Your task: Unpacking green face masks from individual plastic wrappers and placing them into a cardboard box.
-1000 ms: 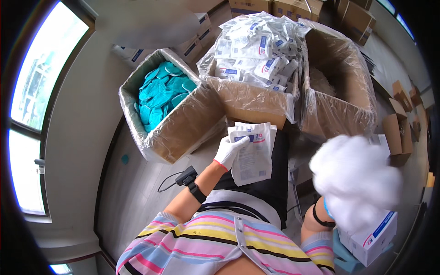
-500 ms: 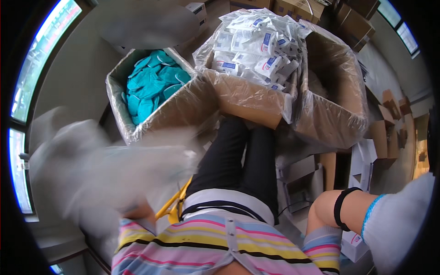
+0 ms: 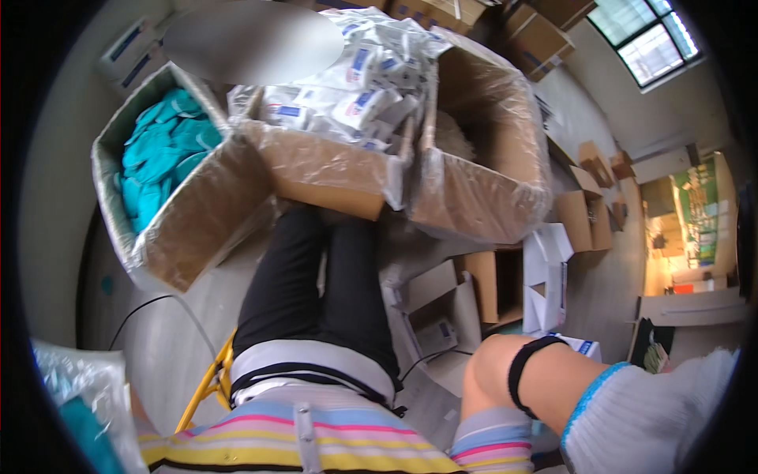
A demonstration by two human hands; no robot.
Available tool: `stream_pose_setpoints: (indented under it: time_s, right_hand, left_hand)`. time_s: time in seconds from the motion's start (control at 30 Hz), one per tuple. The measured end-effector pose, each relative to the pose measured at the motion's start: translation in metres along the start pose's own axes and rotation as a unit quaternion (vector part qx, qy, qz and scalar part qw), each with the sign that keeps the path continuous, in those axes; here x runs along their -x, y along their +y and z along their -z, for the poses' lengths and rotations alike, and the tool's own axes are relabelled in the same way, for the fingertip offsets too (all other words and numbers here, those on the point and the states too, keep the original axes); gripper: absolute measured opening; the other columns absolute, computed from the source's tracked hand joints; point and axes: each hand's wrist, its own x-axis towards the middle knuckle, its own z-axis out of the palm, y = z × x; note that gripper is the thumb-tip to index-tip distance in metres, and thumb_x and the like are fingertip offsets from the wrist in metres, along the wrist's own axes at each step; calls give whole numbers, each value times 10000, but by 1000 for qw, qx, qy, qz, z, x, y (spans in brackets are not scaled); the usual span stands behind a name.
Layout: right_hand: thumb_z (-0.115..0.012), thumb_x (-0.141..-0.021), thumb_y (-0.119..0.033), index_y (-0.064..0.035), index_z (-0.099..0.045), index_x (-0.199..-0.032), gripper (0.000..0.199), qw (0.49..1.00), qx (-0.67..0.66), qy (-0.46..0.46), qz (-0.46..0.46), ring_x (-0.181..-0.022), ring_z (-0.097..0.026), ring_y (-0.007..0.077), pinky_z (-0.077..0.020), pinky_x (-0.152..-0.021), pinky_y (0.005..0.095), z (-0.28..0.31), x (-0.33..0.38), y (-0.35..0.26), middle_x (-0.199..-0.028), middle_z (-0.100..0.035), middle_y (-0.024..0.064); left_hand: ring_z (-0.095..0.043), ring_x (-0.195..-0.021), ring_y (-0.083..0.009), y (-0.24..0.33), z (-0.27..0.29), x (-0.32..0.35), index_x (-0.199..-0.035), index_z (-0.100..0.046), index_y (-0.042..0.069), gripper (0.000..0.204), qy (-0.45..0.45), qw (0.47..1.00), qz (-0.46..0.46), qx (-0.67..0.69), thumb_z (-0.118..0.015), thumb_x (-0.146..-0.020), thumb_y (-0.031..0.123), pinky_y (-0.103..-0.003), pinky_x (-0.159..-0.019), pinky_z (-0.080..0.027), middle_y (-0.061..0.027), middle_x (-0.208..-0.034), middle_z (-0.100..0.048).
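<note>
The right hand, in a white knit glove with a blue cuff, sits at the lower right edge, half cut off by the dark rim, so I cannot tell how its fingers stand or whether they hold anything; a black band circles the bare forearm just behind the cuff. The left hand is out of sight: at the lower left corner only a crinkled clear plastic bag with something teal inside pokes in, blurred and cropped, and whatever grips it is hidden. Nearest the right hand, a small white carton with blue print peeks out from behind the wrist, mostly covered. Ahead of the black-trousered knees stand three plastic-lined brown cardboard boxes: the left box of teal folded pieces, the middle box heaped with white packets printed blue, and the right-hand box, whose contents are hard to make out beyond a pale patch. A grey blurred oval covers the top. Flattened white and brown cartons lie on the floor, and a yellow frame shows beside the striped shirt.
</note>
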Motion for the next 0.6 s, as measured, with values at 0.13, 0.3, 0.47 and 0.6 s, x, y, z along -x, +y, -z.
stream_pose_setpoints:
  time_s: [0.13, 0.3, 0.47, 0.6]
  right_hand:
    - [-531, -830, -162, -53, -548, -1000, 203, 987, 117, -113, -18, -912, -564, 233, -471, -854, 394, 111, 18, 103, -960, -581, 78]
    - [-525, -839, -170, -38, -553, -1031, 235, 932, 290, -219, 11, -943, -569, 245, -470, -877, 399, 212, -13, 236, -987, -591, 92]
    - [-518, -848, -178, -23, -559, -1061, 267, 884, 361, -291, 69, -974, -573, 256, -469, -901, 403, 199, -29, 215, -1014, -601, 106]
    - [-513, -856, -184, -11, -563, -1086, 292, 833, 427, -332, 120, -999, -577, 265, -468, -919, 406, 242, -44, 221, -1036, -609, 118]
  left_hand:
    - [-602, -1092, -341, -10, -34, 50, -1232, -550, -60, 525, 29, 999, 30, 4, -671, -830, 256, -454, -997, -477, -224, -1191, -587]
    - [-604, -1085, -335, -3, -63, 89, -1224, -559, -59, 527, -1, 996, 86, 37, -687, -820, 254, -450, -992, -478, -222, -1187, -592]
    - [-607, -1078, -329, -15, -73, 61, -1216, -568, -57, 528, -44, 998, 33, 39, -704, -809, 252, -446, -987, -479, -221, -1184, -596]
    - [-609, -1073, -325, -28, -72, 47, -1209, -575, -56, 529, -87, 995, -4, 44, -718, -801, 250, -443, -983, -479, -220, -1181, -600]
